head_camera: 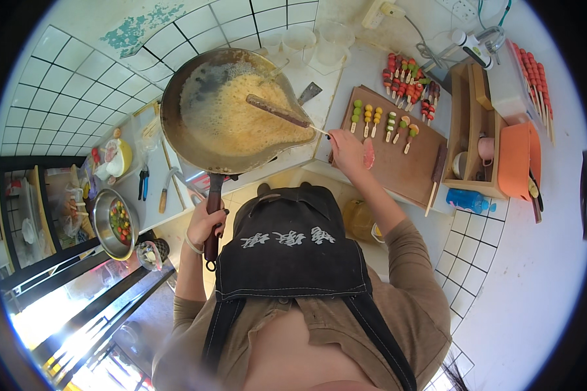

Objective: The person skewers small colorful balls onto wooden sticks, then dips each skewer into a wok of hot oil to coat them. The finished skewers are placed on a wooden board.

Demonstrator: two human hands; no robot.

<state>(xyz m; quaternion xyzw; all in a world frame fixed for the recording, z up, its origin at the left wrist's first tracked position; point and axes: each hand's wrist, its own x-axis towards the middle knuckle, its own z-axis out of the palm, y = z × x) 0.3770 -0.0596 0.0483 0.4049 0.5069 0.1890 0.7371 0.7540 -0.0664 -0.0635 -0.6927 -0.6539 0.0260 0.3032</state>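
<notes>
My left hand [207, 226] grips the dark wooden handle of a large wok [170, 122], which holds bubbling golden liquid [239, 117]. With my right hand [345, 150] I pinch the thin stick of a long, dark skewered snack [279, 111], its far part lying in the foam. Just right of that hand, a brown board [401, 168] bears short skewers of green, yellow and mixed fruit [368, 119]. A second long dark skewer [439, 168] lies along the board's right edge, its stick pointing towards me.
Many coated fruit skewers [406, 80] lie behind the board. A wooden shelf unit [462, 112], an orange container [516, 151] and a blue bottle [467, 200] stand to the right. At left are a steel bowl [100, 222], blue-handled pliers [144, 184] and a wooden-handled tool [163, 201]. A spatula [309, 92] lies beside the wok.
</notes>
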